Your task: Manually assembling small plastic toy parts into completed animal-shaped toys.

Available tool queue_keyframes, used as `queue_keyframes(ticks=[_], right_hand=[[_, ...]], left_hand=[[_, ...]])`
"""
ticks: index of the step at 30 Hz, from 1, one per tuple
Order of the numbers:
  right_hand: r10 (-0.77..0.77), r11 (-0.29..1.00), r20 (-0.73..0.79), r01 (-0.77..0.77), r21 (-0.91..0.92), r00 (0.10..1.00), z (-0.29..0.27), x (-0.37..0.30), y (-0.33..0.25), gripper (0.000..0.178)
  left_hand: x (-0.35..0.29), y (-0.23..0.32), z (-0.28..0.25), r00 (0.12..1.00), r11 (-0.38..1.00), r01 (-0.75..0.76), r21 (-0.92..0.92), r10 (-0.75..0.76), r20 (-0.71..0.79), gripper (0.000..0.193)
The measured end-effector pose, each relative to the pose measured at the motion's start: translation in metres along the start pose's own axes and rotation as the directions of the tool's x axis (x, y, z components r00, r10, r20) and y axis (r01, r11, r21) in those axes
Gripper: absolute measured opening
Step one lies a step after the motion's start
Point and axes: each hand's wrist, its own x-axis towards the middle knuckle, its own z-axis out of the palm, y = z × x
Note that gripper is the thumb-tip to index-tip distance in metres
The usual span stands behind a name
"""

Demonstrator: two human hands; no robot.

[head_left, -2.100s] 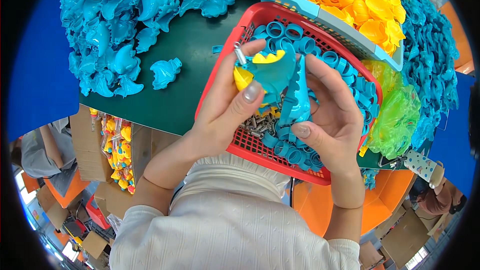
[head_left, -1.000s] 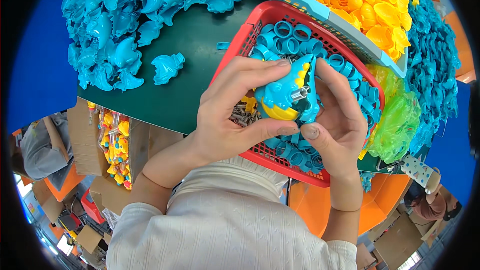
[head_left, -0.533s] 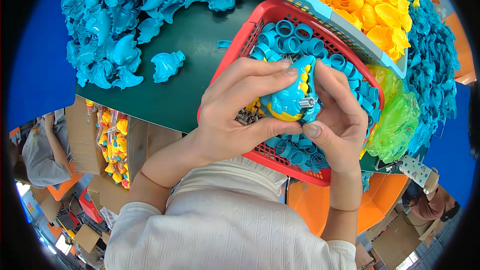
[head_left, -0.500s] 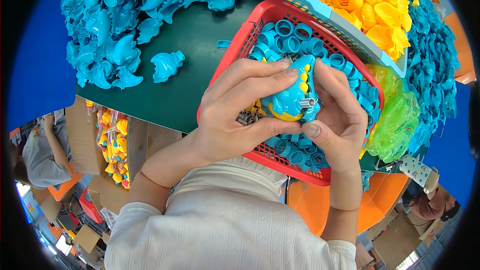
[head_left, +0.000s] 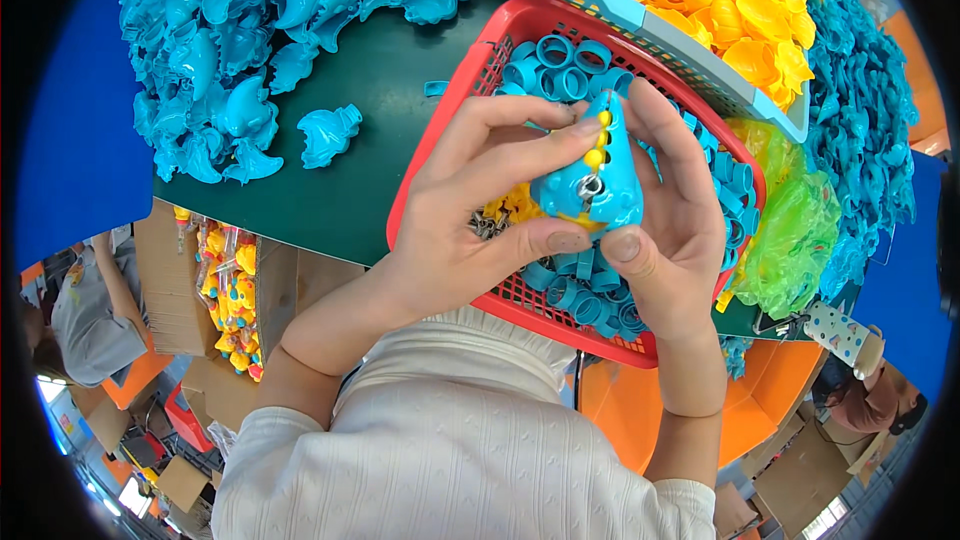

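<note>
Between my two hands is a blue plastic toy body [head_left: 618, 185] with a row of yellow bumps along its seam and a yellow patch low on its left. A small metal piece [head_left: 591, 186] sits at the seam, facing up. My left hand [head_left: 445, 205] grips the left half with fingers above and thumb below. My right hand [head_left: 672, 230] is closed around the right side, its thumb at the lower edge. Below them, a red basket [head_left: 425, 155] holds many blue rings [head_left: 570, 83], with small yellow parts [head_left: 512, 202] and metal pieces [head_left: 490, 224] near my left hand.
Blue shell pieces [head_left: 215, 60] are heaped at the far left, one loose piece [head_left: 328, 134] lying on the dark green table [head_left: 400, 70]. Behind the red basket stands a light blue basket [head_left: 640, 25] of yellow shells. A green plastic bag [head_left: 790, 230] and more blue pieces [head_left: 860, 110] lie right.
The toy has turned, so its metal piece now faces up from the seam, and the right half, tilted apart before, sits against the left half. Both baskets have shifted slightly left in view.
</note>
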Motion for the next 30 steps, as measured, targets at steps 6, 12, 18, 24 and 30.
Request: queue_keyframes(ticks=[6,12,18,24,30], right_hand=[[0.007,1.000,0.013,-0.007,-0.017,1.000,0.000,0.001,0.000,0.076],[0.011,0.991,0.036,-0.006,-0.131,0.999,-0.007,-0.002,-0.003,0.068],[0.020,0.982,0.084,-0.004,-0.188,0.996,-0.010,-0.001,-0.006,0.063],[0.034,0.985,0.112,-0.014,-0.171,0.993,-0.014,-0.003,-0.009,0.062],[0.054,0.988,0.129,-0.034,-0.153,0.990,-0.014,-0.003,-0.006,0.064]], left_hand=[[0.001,0.006,0.001,0.999,0.986,0.040,0.165,-0.041,0.005,0.063],[-0.002,0.005,-0.002,1.000,0.979,-0.015,0.204,0.014,0.009,0.064],[-0.002,0.004,-0.004,0.997,0.963,-0.072,0.259,0.061,0.053,0.057],[-0.002,0.002,-0.006,0.995,0.992,-0.030,0.124,0.017,0.102,0.059],[-0.004,0.006,-0.003,0.986,0.982,0.135,-0.133,-0.146,-0.078,0.062]])
